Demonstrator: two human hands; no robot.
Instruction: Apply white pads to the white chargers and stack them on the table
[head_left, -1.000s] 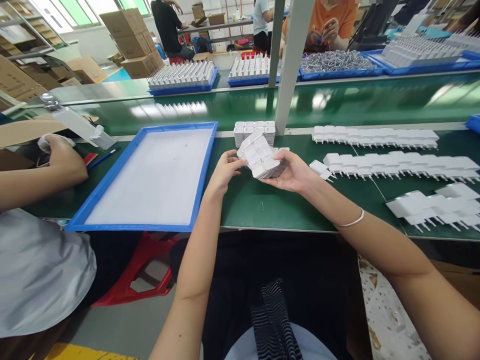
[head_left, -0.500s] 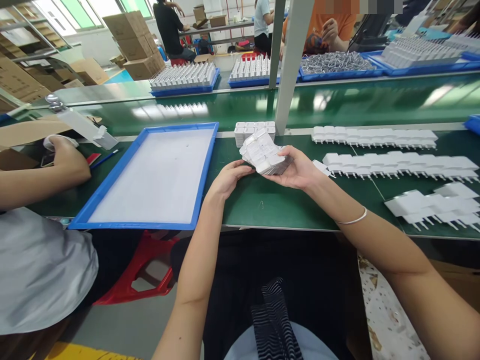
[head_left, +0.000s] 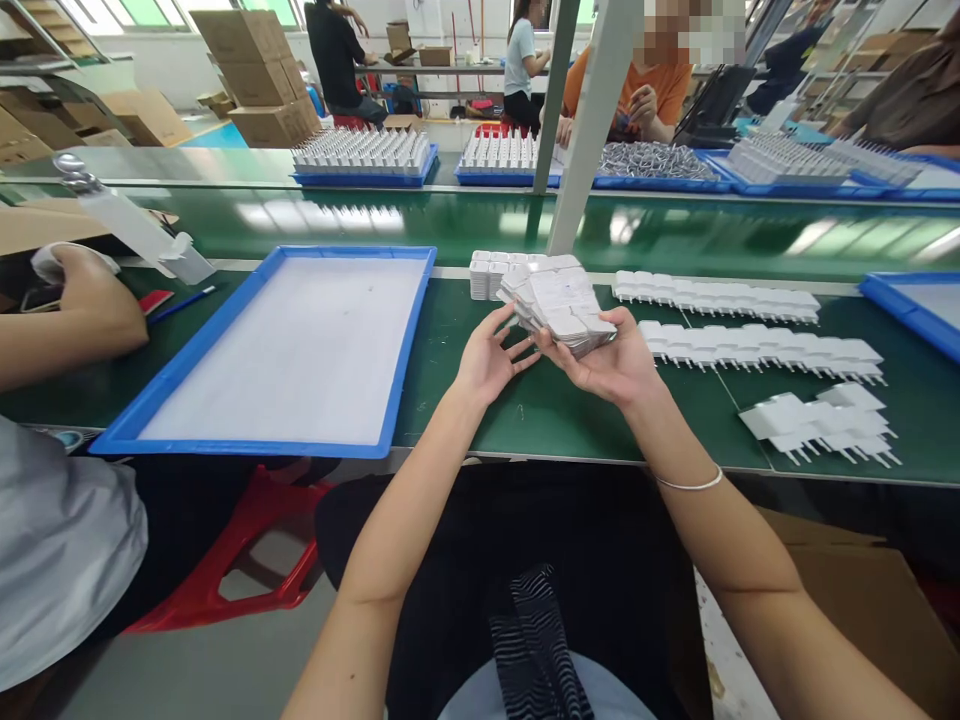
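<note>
The loose stack of flat white pieces [head_left: 564, 300] is held tilted above the green tabletop [head_left: 559, 425]. The right hand [head_left: 616, 362] has its grip pinched on the stack's near right side; the left hand [head_left: 491, 360] has its grip spread, fingers just beside the stack's lower left. Whether a fingertip touches, I cannot tell.

The pieces fan unevenly, so a looser pinch or a steeper tilt could let some slide off on the left. Any that fell might knock the neat stack [head_left: 486, 276] behind. A sideways swing of the right wrist could disturb the middle row of pronged parts [head_left: 757, 345] near it.

The held pieces hide part of the neat stack, and their number and undersides can't be made out. The right hand may cover the middle row's left end. Beyond, the right-hand tray [head_left: 911, 310] is cut off by the picture's edge.
</note>
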